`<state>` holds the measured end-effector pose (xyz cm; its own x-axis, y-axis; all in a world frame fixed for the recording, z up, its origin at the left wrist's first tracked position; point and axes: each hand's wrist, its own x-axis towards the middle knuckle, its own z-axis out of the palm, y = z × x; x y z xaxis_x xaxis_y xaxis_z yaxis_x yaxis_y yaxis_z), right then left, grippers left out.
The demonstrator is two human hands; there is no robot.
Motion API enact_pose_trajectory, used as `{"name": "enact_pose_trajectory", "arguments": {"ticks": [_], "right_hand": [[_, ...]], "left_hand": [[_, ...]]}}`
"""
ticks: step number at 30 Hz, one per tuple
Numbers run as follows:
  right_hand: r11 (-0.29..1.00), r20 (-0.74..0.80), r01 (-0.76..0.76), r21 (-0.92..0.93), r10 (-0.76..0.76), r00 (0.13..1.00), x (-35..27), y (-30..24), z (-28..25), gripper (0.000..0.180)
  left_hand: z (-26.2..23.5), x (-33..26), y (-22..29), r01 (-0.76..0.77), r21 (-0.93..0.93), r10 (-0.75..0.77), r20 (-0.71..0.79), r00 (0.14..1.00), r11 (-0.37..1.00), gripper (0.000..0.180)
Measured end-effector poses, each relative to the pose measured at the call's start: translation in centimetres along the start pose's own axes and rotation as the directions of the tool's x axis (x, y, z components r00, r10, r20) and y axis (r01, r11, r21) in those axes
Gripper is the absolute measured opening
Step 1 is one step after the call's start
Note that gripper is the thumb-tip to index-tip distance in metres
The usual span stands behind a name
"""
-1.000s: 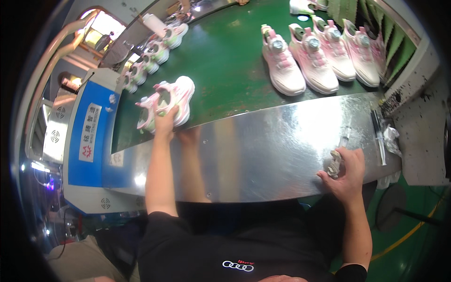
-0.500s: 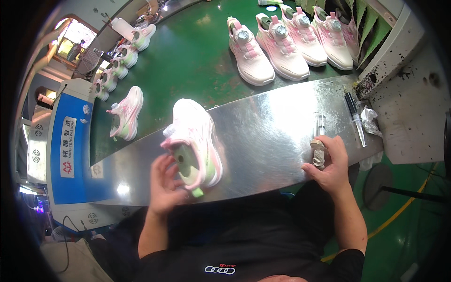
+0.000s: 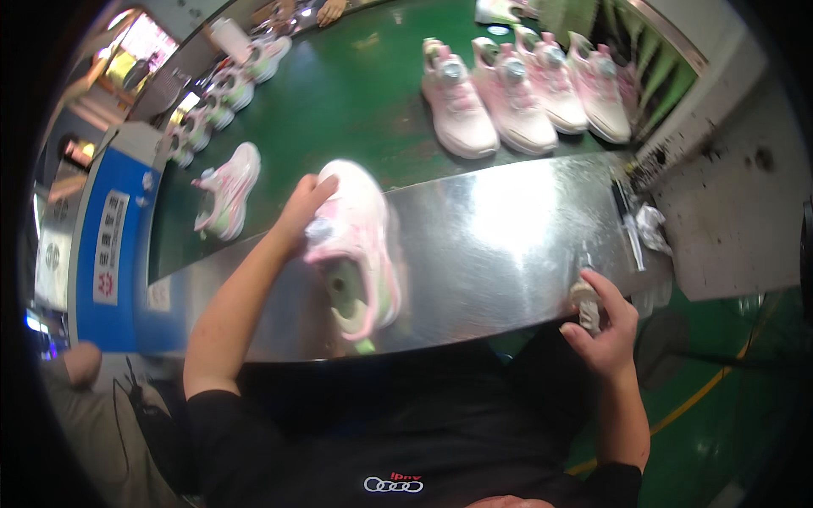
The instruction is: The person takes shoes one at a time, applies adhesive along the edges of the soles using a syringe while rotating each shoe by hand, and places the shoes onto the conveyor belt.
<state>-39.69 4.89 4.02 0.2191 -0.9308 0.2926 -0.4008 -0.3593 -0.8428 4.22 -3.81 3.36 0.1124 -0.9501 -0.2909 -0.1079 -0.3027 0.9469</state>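
Note:
A pink and white sneaker (image 3: 354, 212) with a dial on its tongue and a light green lining stands on the metal ledge, its toe pointing away from me. My left hand (image 3: 306, 205) grips its front part from the left, with fingers over the upper near the toe. In my right hand (image 3: 608, 326), near the ledge's front edge, is a syringe (image 3: 585, 294) whose plunger end is wrapped in pale, crumpled material. Its clear tip end points away from me over the metal. The fingers curl loosely around the wrapped part.
Several matching sneakers (image 3: 457, 106) stand on the green belt (image 3: 356, 102) at the back right. One sneaker (image 3: 230, 190) sits left, with more beyond. On the ledge (image 3: 457, 254), another syringe (image 3: 628, 224) lies beside crumpled white paper (image 3: 650, 229). Another person's hand (image 3: 332, 10) shows at the far edge.
My left hand has moved from beside the sneaker's heel opening, away from me, and now grips its front. The right hand still holds the syringe, slightly closer to me. The whole view has shifted a little.

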Motion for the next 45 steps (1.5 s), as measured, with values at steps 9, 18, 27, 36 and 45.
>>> {"name": "enact_pose_trajectory", "arguments": {"ticks": [9, 18, 27, 36, 45], "right_hand": [[0.938, 0.063, -0.083, 0.335, 0.066, 0.996, 0.6, -4.6, 0.5, 0.083], [0.527, 0.259, -0.094, 0.844, -0.247, 0.934, 4.5, -9.8, 2.8, 0.066], [0.321, 0.353, -0.249, 0.914, -0.323, 0.878, 5.2, -12.3, 3.9, 0.062], [0.479, 0.345, -0.191, 0.857, -0.257, 0.903, 5.4, -12.6, 4.7, 0.056], [0.534, 0.32, -0.115, 0.838, -0.309, 0.895, 5.5, -11.9, 4.8, 0.058]], "left_hand": [[9.1, -5.9, 3.6, -0.216, -0.72, 0.439, 0.135, 0.888, 0.66, 0.046], [8.8, -7.6, 0.7, -0.164, -0.766, 0.513, 0.239, 0.824, 0.621, 0.062], [9.4, -8.5, 0.9, -0.283, -0.724, 0.64, 0.276, 0.717, 0.629, 0.065], [9.2, -9.8, 2.2, -0.264, -0.673, 0.59, 0.313, 0.745, 0.691, 0.065], [9.2, -9.7, 2.3, -0.216, -0.723, 0.578, 0.298, 0.76, 0.656, 0.069]]}}
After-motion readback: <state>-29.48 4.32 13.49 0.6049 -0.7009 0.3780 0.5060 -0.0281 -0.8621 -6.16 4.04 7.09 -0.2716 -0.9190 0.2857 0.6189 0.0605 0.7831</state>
